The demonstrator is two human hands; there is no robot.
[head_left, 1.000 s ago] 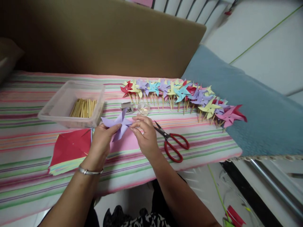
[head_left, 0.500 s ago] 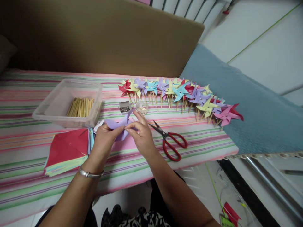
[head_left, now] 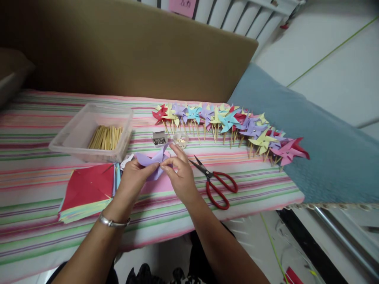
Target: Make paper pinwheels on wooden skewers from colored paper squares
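Note:
Between my two hands is a purple paper pinwheel (head_left: 151, 159), its blades folded in toward the middle. My left hand (head_left: 134, 173) grips its left side, thumb pressed near the centre. The thumb and forefinger of my right hand (head_left: 179, 169) pinch at the centre; whether a small pin is between them I cannot make out. Under the hands lies a pink paper sheet (head_left: 158, 186). Just beyond stand a small box of metal pins (head_left: 160, 140) and a round clear dish (head_left: 180, 139) with small pale pieces. Red-handled scissors (head_left: 211, 177) lie open to the right of my right hand.
A clear plastic bin (head_left: 66, 144) of wooden sticks (head_left: 106, 137) stands at the left, behind a stack of coloured paper squares (head_left: 90, 183). Finished pinwheels (head_left: 227, 120) on sticks line the back right. A brown board (head_left: 142, 51) rises behind the striped cloth (head_left: 35, 189).
The whole view has shifted slightly, so everything sits a little lower and further right. Both hands keep their hold on the purple pinwheel, with little visible change in their grip.

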